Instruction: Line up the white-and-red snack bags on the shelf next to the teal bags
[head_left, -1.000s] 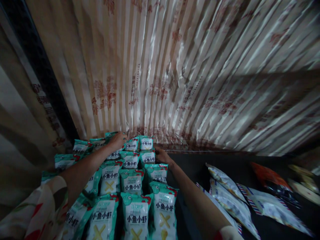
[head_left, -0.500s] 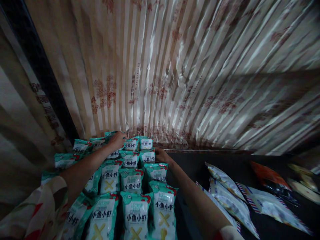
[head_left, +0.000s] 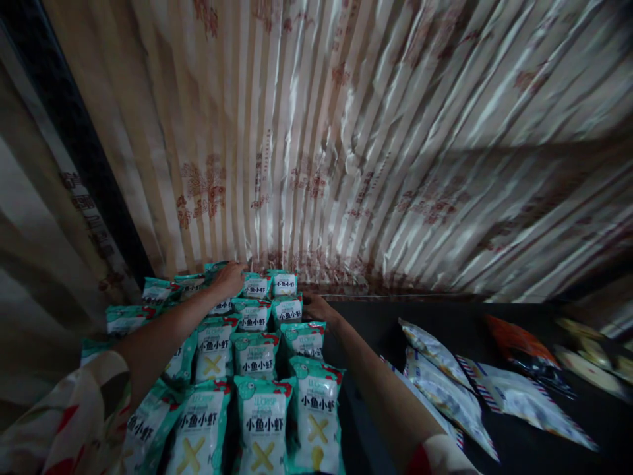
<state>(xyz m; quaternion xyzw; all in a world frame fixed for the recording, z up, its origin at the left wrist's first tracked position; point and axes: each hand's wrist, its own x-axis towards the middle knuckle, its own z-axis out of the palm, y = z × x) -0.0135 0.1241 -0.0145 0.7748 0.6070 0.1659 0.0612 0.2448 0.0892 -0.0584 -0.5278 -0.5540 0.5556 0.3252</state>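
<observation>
Rows of teal-and-white snack bags (head_left: 257,422) stand upright at the lower left. My left hand (head_left: 230,278) reaches over them to the back row, its fingers closed around the top of a snack bag (head_left: 213,266); the fingertips are partly hidden. On the right side of the rows, my right hand (head_left: 319,309) lies against the edge of another snack bag (head_left: 287,309). Its fingers point left and look stretched out, though their tips are dim and partly covered by that bag.
Striped, crinkled sheeting (head_left: 336,165) with red print hangs behind the bags. A dark post (head_left: 84,145) slants down at the left. On the dark surface (head_left: 366,323) to the right lie several white-and-blue bags (head_left: 445,389), an orange-and-black pack (head_left: 524,346) and pale packs (head_left: 588,369).
The whole view has shifted slightly, with things at the right now farther left. Both hands remain at the same bags, and the rows look unchanged.
</observation>
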